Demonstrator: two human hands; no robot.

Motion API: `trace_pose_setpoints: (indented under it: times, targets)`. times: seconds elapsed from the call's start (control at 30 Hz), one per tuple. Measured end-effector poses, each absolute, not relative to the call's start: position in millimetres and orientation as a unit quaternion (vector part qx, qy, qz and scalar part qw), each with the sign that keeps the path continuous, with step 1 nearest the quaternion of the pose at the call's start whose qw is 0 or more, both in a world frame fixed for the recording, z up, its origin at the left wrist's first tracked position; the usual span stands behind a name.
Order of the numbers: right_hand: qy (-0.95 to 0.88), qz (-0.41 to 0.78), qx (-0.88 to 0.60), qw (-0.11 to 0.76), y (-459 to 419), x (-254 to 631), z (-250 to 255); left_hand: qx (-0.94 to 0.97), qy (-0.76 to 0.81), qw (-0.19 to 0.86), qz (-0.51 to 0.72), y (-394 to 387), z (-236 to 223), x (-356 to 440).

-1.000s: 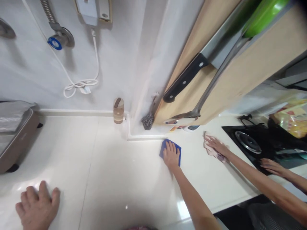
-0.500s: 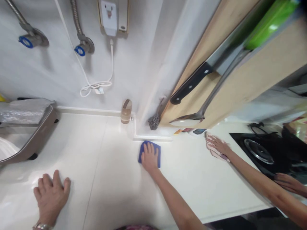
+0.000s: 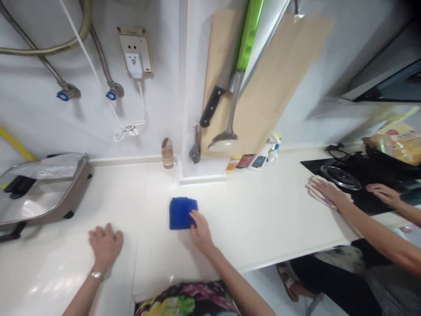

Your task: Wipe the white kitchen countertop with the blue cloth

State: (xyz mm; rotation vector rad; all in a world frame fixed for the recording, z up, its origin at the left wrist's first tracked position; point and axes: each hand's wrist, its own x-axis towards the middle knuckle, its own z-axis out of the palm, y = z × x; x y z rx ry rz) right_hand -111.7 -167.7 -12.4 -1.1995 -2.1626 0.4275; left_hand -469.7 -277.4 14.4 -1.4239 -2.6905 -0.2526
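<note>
The white desk (image 3: 250, 206) is the biggest thing. Work on it looks part-way: a cloth is out w/ a hand at it, but I can't tell which bits are done or left. A wood cutting board (image 3: 279, 74) hangs on the wall (image 3: 164, 109) above. A brown electric skillet (image 3: 70, 193) sits at the L end. Far R, another person's hand (image 3: 325, 189) is on a pale cloth (image 3: 312, 186). The blue cloth (image 3: 180, 214) lies flat & folded on the desk, just L of the R hand (image 3: 200, 232) & nearer the wall. It's abt square, so no clear long side; one edge faces the wall, one the R hand. That hand has fingertips on the cloth's R edge; can't tell if its grip pinches or just rests. The L hand (image 3: 105, 246) is flat on the desk, fingers spread, holding nothing.
</note>
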Motion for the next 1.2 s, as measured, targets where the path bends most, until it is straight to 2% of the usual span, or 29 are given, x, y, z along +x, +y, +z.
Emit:
trace_pose_setpoints:
  times: [0.23,0.33,0.47,0.6,0.83,1.03,1.2]
  targets:
    - [-0.796,0.015,-0.500,0.342,-197.0,-0.2,-50.9,-0.674,-0.709,-0.028,-0.205,-195.7,17.1,-340.8]
    - [-0.802,-0.010,-0.497,0.331,-203.2,14.2,-58.1,-0.712,-0.658,-0.044,-0.240,-166.0,16.3,-283.4]
    - [-0.803,-0.018,-0.509,0.309,-210.0,10.5,-60.4,-0.717,-0.658,-0.046,-0.226,-154.7,5.6,-240.5]
    - [-0.808,-0.026,-0.517,0.282,-219.0,6.6,-60.5,-0.721,-0.653,-0.024,-0.230,-164.4,-4.3,-251.0]
    - [-0.805,-0.023,-0.530,0.265,-228.2,4.9,-55.5,-0.694,-0.692,0.006,-0.199,-158.9,1.5,-336.3]
    - [-0.795,-0.036,-0.532,0.289,-224.2,2.9,-53.7,-0.663,-0.729,0.017,-0.171,-108.7,4.6,-359.8]
    - [-0.812,-0.051,-0.516,0.269,-221.3,12.5,-59.1,-0.636,-0.753,0.049,-0.164,-55.3,3.3,-363.1]
